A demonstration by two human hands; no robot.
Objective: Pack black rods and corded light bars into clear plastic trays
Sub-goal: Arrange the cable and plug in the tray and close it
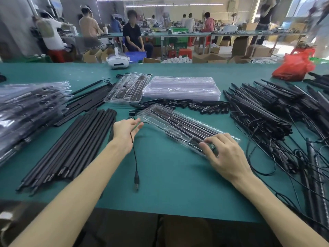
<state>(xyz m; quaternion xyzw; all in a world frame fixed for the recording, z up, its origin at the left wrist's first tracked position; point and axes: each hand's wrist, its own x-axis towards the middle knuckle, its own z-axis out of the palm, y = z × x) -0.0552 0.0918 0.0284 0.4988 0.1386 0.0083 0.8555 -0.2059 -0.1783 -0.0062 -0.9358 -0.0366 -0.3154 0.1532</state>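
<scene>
Head view. A clear tray (151, 115), already loaded with black rods, was laid slantwise on the green table (178, 189) and is taken as reference. Its near end was pressed by the spread fingertips of the right hand (227, 155), nothing being grasped. At its far left end a cord (134, 157) was pinched in the left hand (126, 130), the plug (136, 184) lying nearer the person than the tray. Loose black rods (74, 145) were ranged to the tray's left, and packed trays (26, 111) further left. A stack of empty trays (181, 88) was set behind it, and corded light bars (267, 111) were heaped to its right.
</scene>
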